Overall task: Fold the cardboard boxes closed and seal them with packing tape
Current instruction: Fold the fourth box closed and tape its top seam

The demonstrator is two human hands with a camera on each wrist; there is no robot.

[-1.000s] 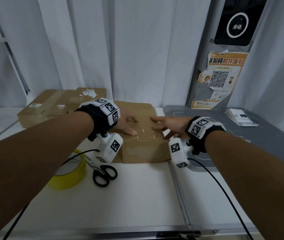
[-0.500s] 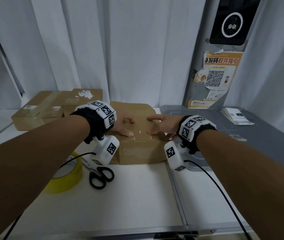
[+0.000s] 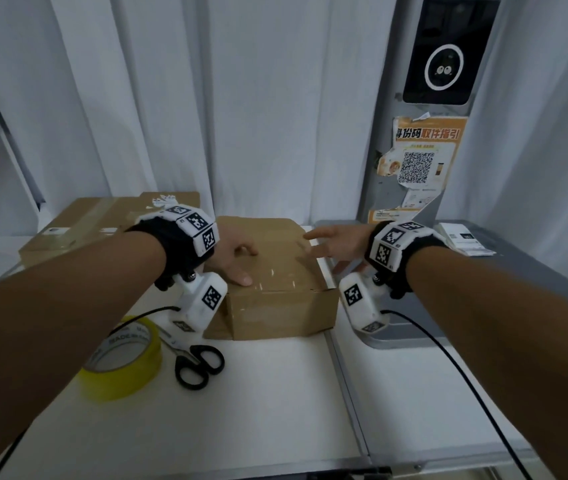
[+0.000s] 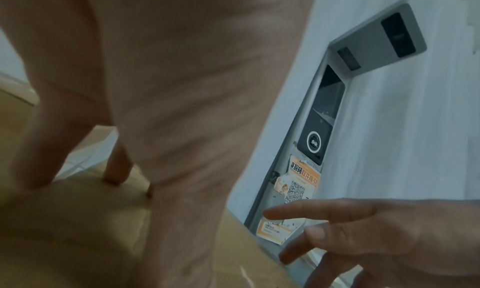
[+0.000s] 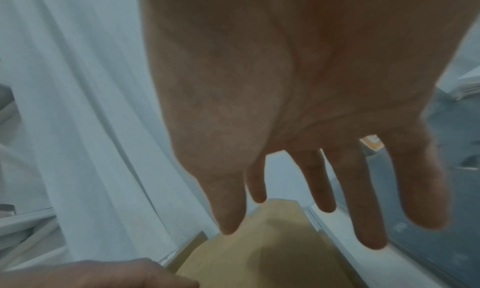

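A brown cardboard box (image 3: 279, 306) sits mid-table with its top flaps folded down. My left hand (image 3: 237, 258) presses flat on the left part of its top; the fingertips (image 4: 116, 173) touch the cardboard (image 4: 78, 231). My right hand (image 3: 338, 242) hovers at the box's right edge, fingers (image 5: 363, 210) straight and spread, holding nothing, just above the box (image 5: 272, 251). A yellow roll of packing tape (image 3: 123, 358) lies at the front left, partly under my left forearm. Black-handled scissors (image 3: 199, 365) lie beside it.
Two more brown boxes (image 3: 78, 226) lie at the back left, one with tape across its top. A grey counter (image 3: 517, 289) with a stack of paper slips (image 3: 466, 237) is on the right. A grey kiosk post (image 3: 424, 133) and white curtains stand behind.
My right hand has lifted off the box top and drawn back to its right edge, fingers spreading. The left hand stays pressed on the box.
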